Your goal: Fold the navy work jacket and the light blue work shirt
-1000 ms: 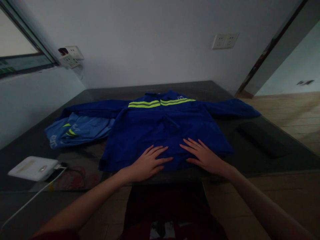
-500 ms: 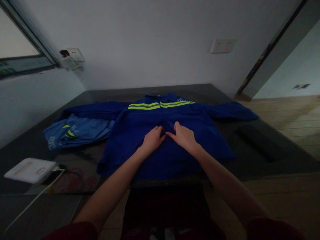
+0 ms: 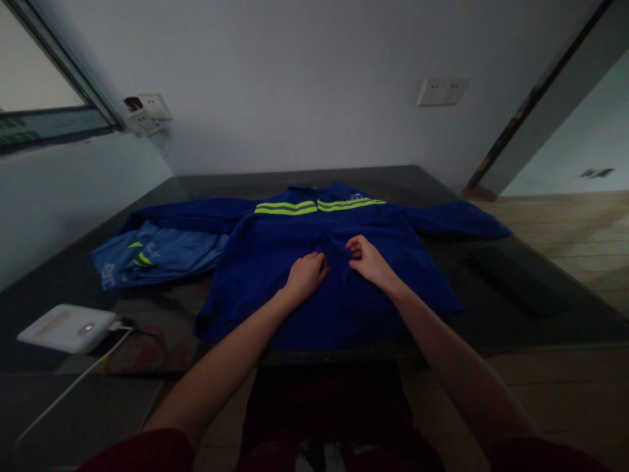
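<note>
A blue work jacket (image 3: 373, 301) lies spread on the dark table, its collar away from me. Yellow-green reflective bands (image 3: 286, 208) cross its chest, and both sleeves stretch sideways. Near the middle of the jacket front, my left hand (image 3: 307, 274) rests with its fingers curled in on the cloth at the front opening. My right hand (image 3: 369, 260) is just right of it, thumb and fingers bent around the other front edge, where the cloth rises in a small fold. The fingertips partly hide the cloth they grip.
A folded lighter-blue garment (image 3: 162, 255) lies at the left, partly against the sleeve. Nearer me stand a white device (image 3: 71, 328) and its white cable (image 3: 73, 396). A dark flat object (image 3: 515, 280) lies at the right. Wall sockets (image 3: 442, 92) are behind the table (image 3: 388, 172).
My hands, close together half a second ago, have drawn apart. The right hand has moved a little to the right; the left has turned knuckles-up. The camera view has shifted slightly.
</note>
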`<act>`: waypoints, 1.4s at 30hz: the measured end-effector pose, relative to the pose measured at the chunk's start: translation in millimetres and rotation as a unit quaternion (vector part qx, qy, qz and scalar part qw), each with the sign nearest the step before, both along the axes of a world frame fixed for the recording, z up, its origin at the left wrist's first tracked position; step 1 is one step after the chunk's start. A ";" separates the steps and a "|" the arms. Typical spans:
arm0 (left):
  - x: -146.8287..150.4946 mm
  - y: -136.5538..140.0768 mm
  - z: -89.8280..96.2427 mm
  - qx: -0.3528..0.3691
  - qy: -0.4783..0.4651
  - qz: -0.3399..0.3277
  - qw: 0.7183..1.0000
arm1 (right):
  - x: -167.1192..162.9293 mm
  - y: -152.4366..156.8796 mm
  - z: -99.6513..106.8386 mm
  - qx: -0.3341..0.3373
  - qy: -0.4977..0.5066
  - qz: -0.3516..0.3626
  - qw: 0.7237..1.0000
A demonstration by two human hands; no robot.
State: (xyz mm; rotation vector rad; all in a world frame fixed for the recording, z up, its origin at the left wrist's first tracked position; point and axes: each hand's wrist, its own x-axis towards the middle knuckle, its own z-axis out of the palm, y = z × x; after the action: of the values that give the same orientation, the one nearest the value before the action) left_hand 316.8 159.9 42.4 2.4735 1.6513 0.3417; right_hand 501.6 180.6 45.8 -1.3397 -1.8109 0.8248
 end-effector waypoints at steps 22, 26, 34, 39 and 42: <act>3.2 -12.2 14.0 0.098 -0.010 -0.078 0.992 | -11.2 -14.6 9.0 0.090 0.006 0.095 0.991; 1.5 -11.3 14.7 0.122 -0.007 -0.077 0.990 | -8.8 -14.9 13.1 0.068 0.007 0.121 0.990; -0.1 -10.6 12.8 0.157 -0.014 -0.091 0.983 | -6.3 -13.3 14.9 0.032 0.023 0.139 0.990; -0.6 -10.2 11.6 0.165 -0.020 -0.099 0.981 | -7.3 -13.1 13.1 0.035 0.031 0.139 0.989; -0.9 -9.8 11.0 0.170 -0.027 -0.107 0.979 | -7.2 -13.6 13.5 0.036 0.034 0.139 0.989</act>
State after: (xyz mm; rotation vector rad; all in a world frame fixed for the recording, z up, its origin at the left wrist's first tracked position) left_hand 315.9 150.1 53.4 2.8228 1.3847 0.7066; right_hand 494.4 167.0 59.2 -1.0146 -1.9798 0.9295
